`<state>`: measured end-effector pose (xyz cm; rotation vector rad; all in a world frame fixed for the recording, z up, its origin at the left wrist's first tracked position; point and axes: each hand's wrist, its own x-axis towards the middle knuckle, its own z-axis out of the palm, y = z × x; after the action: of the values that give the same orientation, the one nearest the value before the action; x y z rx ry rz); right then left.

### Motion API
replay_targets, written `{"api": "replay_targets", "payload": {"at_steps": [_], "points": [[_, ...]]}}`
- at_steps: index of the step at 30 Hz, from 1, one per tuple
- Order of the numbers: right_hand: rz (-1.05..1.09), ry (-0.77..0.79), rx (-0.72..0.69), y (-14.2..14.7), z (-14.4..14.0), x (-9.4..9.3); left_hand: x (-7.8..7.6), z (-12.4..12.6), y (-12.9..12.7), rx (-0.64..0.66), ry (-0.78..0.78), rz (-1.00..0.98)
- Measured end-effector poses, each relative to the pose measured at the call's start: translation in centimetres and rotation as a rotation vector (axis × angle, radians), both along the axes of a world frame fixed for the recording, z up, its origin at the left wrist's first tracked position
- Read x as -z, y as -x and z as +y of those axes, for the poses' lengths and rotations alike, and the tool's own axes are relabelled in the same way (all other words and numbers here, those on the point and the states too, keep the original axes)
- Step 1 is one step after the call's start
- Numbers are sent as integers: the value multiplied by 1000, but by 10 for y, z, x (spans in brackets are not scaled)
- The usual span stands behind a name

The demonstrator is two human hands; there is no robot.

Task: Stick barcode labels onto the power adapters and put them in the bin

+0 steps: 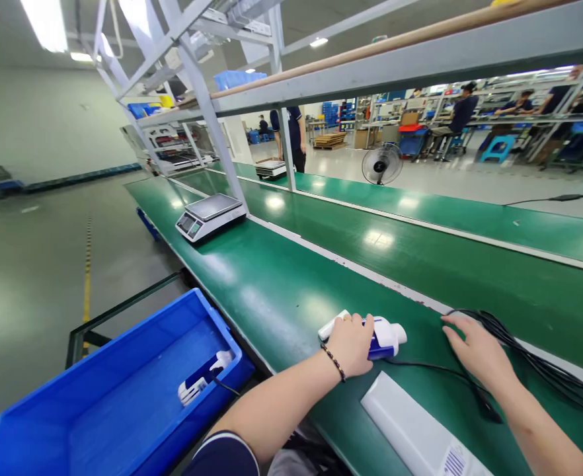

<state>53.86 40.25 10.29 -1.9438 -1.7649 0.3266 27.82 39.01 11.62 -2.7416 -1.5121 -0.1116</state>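
Observation:
On the green bench top, my left hand (pixel 351 344) is closed over a white-and-blue corded handheld device (pixel 385 338), which lies on its side. Part of the device's body is hidden under my fingers. A black power cord (pixel 437 365) runs from it to the right, towards its plug. My right hand (pixel 480 347) is held with thumb and fingers apart at the near end of a coiled black cable (pixel 534 357); whether the fingertips touch the cable I cannot tell. Between my forearms lies a long white box (pixel 415 423) with a barcode label.
At lower left stands a blue bin (pixel 137 370) with a similar white-and-blue device (pixel 205 378) inside. A weighing scale (pixel 212 215) sits further along the bench, below a metal shelf frame (pixel 212 125). Beyond are a fan (pixel 381 162), a second scale (pixel 272 168) and several people.

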Motion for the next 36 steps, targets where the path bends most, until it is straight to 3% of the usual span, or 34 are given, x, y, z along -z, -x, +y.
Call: {"api": "replay_targets", "payload": {"at_steps": [5, 9, 14, 18, 22, 27, 32, 36], "points": [[167, 220, -456, 51, 32, -8, 20, -27, 1, 23, -217, -13], [-2, 302, -738, 106, 64, -12, 32, -34, 2, 19, -333, -42], [-189, 350, -913, 153, 88, -7, 35, -33, 2, 7, -424, -46], [-246, 377, -942, 162, 88, 5, 37, -33, -1, -13, -525, -50], [-190, 370, -886, 151, 88, 11, 38, -29, -2, -12, -536, -58], [-26, 206, -644, 111, 85, 3, 40, -24, 4, -11, -416, -73], [55, 2, -230, 41, 50, 6, 42, -22, 13, -27, -294, -127], [16, -139, 149, -44, 4, 16, 44, -12, 22, -13, -307, -133]]}}
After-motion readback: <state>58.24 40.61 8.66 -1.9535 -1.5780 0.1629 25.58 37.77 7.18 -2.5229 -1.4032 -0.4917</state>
